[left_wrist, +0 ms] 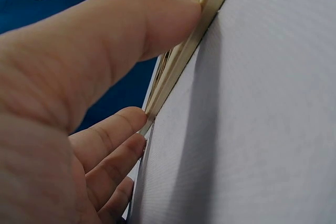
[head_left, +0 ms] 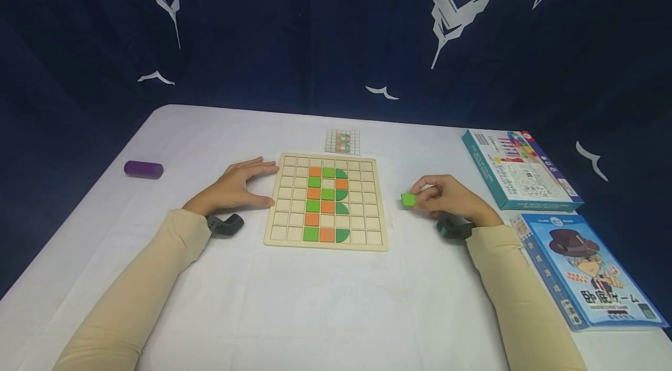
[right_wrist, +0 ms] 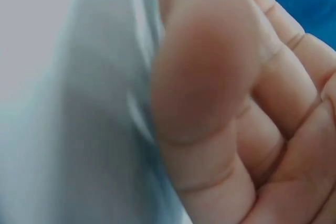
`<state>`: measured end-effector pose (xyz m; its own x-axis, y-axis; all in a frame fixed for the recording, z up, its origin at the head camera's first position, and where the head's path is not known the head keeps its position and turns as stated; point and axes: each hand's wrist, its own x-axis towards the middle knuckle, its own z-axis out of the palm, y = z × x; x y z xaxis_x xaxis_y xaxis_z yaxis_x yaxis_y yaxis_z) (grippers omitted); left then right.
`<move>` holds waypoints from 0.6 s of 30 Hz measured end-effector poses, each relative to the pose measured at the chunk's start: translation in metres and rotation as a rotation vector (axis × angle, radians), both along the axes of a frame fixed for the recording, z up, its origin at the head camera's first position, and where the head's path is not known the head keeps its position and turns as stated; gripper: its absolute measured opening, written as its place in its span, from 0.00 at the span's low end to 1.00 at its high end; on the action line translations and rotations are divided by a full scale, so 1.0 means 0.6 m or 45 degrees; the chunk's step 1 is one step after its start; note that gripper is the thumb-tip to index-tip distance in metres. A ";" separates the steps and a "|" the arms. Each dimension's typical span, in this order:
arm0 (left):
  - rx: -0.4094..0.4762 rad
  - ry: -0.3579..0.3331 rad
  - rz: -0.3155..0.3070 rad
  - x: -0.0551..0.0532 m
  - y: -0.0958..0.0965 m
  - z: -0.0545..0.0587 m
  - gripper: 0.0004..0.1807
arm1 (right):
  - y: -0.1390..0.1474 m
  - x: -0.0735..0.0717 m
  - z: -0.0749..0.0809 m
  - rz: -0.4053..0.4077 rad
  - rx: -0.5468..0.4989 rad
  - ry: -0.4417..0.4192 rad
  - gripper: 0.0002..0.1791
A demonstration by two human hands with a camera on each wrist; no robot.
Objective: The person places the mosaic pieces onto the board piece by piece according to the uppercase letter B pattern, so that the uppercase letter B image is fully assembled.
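A square wooden grid board lies on the white table, bearing orange and light green squares and dark green rounded pieces in its middle columns. My left hand spreads its thumb and fingers along the board's left edge. In the left wrist view the thumb rests at the board's edge, with the other fingertips farther along it. Right of the board, my right hand pinches a light green square tile between thumb and fingers. The right wrist view shows curled fingers up close; the tile is hidden there.
Behind the board lies a small pattern card with a similar grid. A purple cylinder rests at the far left. Two game boxes, a teal-sided one and a blue one, lie along the right side. A dark blue curtain hangs behind.
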<state>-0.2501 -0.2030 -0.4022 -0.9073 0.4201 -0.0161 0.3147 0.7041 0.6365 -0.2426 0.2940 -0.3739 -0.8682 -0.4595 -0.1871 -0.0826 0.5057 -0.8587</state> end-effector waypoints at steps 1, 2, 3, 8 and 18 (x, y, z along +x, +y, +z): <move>0.000 0.000 -0.001 0.000 0.000 0.000 0.51 | -0.004 0.001 0.001 -0.005 -0.019 -0.009 0.18; -0.001 -0.002 0.000 0.000 0.000 0.000 0.51 | -0.007 0.002 0.001 -0.008 -0.043 -0.017 0.18; -0.001 -0.003 0.000 0.000 -0.001 0.001 0.51 | -0.011 0.003 0.001 -0.008 -0.067 -0.022 0.18; 0.002 -0.002 0.003 0.000 0.000 0.001 0.51 | -0.031 0.004 -0.001 -0.008 -0.168 -0.055 0.15; -0.010 -0.008 0.004 -0.003 -0.001 -0.001 0.50 | -0.073 0.011 -0.003 -0.030 -0.284 -0.088 0.13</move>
